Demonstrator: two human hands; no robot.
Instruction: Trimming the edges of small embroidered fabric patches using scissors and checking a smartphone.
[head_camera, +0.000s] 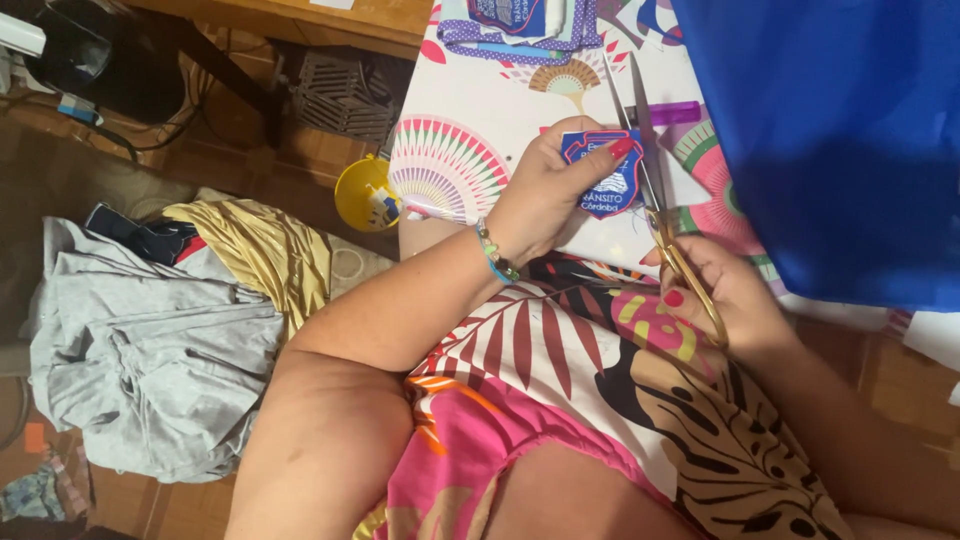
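Blue cloth (830, 140): the largest item, a plain sheet draped over the right side of your tabletop (480, 100), which wears a white cover printed with pink and green fans. Grey garments (150, 350): a crumpled heap on the floor to your left, with a yellow cloth (265, 250) lying against it. Yellow cup (362, 192): small, on the floor just beside the tabletop's edge, something pale inside that is too small to tell. Purple dotted pouch (510, 35): at the far edge of the tabletop, well apart from your hands. Your left hand (545, 195): its fingers are closed in a pinch on the blue patch (605, 170), thumb on its face, holding it raised just above the tabletop cover. Your right hand (725, 295): its fingers are curled through the gold handles of the scissors (650, 170), gripping them firmly. Scissors: the silver blades point away from you, parted only a little, and run along the right edge of the patch, touching or nearly touching it. Blue patch: shield-shaped, with a red border and white lettering, already free of any larger backing. By my reading, the trimming round its outline is well advanced, with the right edge under the blades left to tidy; the far side is hidden by your thumb.
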